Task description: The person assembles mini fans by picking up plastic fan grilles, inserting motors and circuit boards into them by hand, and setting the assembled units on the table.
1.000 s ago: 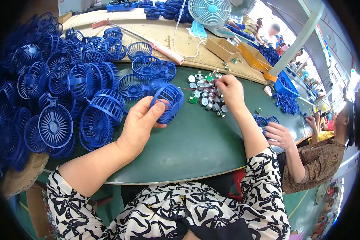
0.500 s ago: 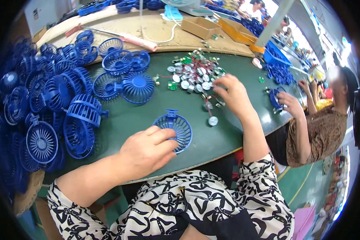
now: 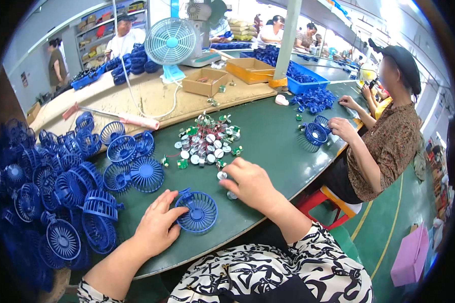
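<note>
A round blue fan cage [image 3: 197,212] lies with its hollow side up on the green table. My left hand [image 3: 155,222] is beside it, fingers apart, the thumb reaching over the cage's left rim. Further right, my right hand [image 3: 250,184] has its thumb and forefinger around a small silver motor [image 3: 221,175]. A second motor [image 3: 231,195] sits partly covered under that hand. Beyond my hands is a heap of silver motors [image 3: 207,146] with wires and green circuit boards attached.
Many blue fan cages [image 3: 60,187] pile up at the left. A pink-handled tool [image 3: 136,120], cardboard box [image 3: 205,81] and desk fan [image 3: 172,41] stand behind. At right, a co-worker [image 3: 384,136] handles a blue cage [image 3: 316,134] near small blue parts [image 3: 316,100].
The view has swung up and to the right. My left hand has moved from over the cage to its left side, fingers spreading. My right hand has come down to the loose motors.
</note>
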A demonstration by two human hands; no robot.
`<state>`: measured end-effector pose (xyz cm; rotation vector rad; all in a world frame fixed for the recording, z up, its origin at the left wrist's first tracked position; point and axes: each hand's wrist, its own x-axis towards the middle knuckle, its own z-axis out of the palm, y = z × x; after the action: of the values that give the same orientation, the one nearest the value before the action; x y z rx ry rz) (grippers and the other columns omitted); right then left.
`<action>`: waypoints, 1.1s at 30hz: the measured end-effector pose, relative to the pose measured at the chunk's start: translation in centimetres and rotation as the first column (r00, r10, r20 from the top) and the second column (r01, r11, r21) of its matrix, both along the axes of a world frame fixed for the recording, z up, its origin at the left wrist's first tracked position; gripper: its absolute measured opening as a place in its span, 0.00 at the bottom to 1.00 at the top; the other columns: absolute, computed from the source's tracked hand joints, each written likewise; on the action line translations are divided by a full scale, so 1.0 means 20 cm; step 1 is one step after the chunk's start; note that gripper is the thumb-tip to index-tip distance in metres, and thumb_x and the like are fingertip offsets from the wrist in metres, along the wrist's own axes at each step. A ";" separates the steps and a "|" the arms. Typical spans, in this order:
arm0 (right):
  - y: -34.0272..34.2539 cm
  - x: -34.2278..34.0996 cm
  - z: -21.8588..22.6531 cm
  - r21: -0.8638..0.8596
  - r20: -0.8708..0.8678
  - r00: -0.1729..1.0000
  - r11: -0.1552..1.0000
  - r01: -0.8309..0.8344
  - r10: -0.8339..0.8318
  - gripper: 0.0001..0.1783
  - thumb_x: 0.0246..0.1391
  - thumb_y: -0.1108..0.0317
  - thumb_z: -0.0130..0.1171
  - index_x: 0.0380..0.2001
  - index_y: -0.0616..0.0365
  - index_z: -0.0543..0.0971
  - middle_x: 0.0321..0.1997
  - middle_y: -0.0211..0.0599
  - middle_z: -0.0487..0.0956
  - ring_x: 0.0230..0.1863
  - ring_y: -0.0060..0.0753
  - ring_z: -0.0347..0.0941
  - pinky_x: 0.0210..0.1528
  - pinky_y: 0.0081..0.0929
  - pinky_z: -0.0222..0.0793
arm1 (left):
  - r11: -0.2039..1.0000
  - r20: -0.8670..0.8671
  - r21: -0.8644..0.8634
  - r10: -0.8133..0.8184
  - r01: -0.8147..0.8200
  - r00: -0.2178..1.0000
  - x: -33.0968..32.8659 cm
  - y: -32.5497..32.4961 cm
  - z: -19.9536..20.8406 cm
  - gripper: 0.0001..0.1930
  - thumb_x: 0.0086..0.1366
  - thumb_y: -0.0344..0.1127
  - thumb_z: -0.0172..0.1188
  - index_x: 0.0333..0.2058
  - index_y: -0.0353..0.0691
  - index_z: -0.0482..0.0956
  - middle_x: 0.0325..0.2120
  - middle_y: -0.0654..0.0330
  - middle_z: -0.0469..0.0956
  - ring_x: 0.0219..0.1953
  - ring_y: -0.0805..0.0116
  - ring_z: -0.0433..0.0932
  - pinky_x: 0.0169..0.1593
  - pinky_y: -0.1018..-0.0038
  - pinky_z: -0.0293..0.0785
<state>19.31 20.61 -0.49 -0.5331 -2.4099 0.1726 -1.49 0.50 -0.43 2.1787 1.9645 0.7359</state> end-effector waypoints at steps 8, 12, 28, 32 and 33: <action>-0.15 0.08 -0.05 -0.058 0.150 0.979 0.987 0.149 -0.138 0.18 0.50 0.54 0.69 0.33 0.56 0.77 0.33 0.39 0.77 0.34 0.46 0.78 0.36 0.41 0.74 | 1.000 -0.039 0.029 -0.002 0.003 0.999 0.00 0.01 0.02 0.21 0.49 0.31 0.71 0.45 0.43 0.80 0.62 0.42 0.66 0.66 0.39 0.64 0.65 0.52 0.63; -0.12 0.12 -0.08 -0.181 -0.006 0.990 0.974 0.138 -0.141 0.15 0.51 0.58 0.69 0.34 0.56 0.79 0.33 0.40 0.78 0.32 0.47 0.78 0.35 0.39 0.74 | 1.000 -0.054 0.004 -0.013 0.013 0.998 0.00 0.01 0.03 0.20 0.48 0.33 0.73 0.42 0.42 0.81 0.60 0.43 0.68 0.65 0.40 0.65 0.64 0.52 0.64; 0.01 0.34 -0.11 -0.251 -0.043 0.942 0.916 0.312 -0.332 0.12 0.59 0.59 0.61 0.32 0.58 0.78 0.31 0.42 0.82 0.33 0.49 0.80 0.35 0.43 0.74 | 0.997 -0.071 -0.043 -0.071 0.068 0.995 0.00 0.01 0.08 0.26 0.43 0.37 0.77 0.44 0.42 0.80 0.58 0.44 0.69 0.59 0.44 0.70 0.60 0.56 0.69; -0.03 0.36 -0.10 -0.232 -0.103 0.954 0.940 0.251 -0.280 0.14 0.52 0.59 0.67 0.35 0.57 0.80 0.31 0.40 0.79 0.32 0.47 0.78 0.35 0.41 0.73 | 0.996 -0.113 -0.008 -0.093 0.093 0.989 0.01 0.01 0.07 0.27 0.42 0.38 0.77 0.43 0.42 0.80 0.56 0.44 0.71 0.57 0.42 0.71 0.58 0.54 0.69; -0.03 0.36 -0.11 -0.175 -0.090 0.964 0.957 0.231 -0.249 0.15 0.50 0.59 0.70 0.36 0.56 0.79 0.31 0.39 0.77 0.32 0.46 0.77 0.35 0.40 0.73 | 0.995 -0.117 -0.014 -0.100 0.099 0.988 0.01 0.02 0.07 0.27 0.42 0.38 0.77 0.43 0.42 0.80 0.56 0.44 0.71 0.57 0.42 0.71 0.58 0.54 0.69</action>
<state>26.51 20.04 -2.61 -0.8636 -2.2124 0.2874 -1.20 0.80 0.99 2.3455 1.8898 0.5968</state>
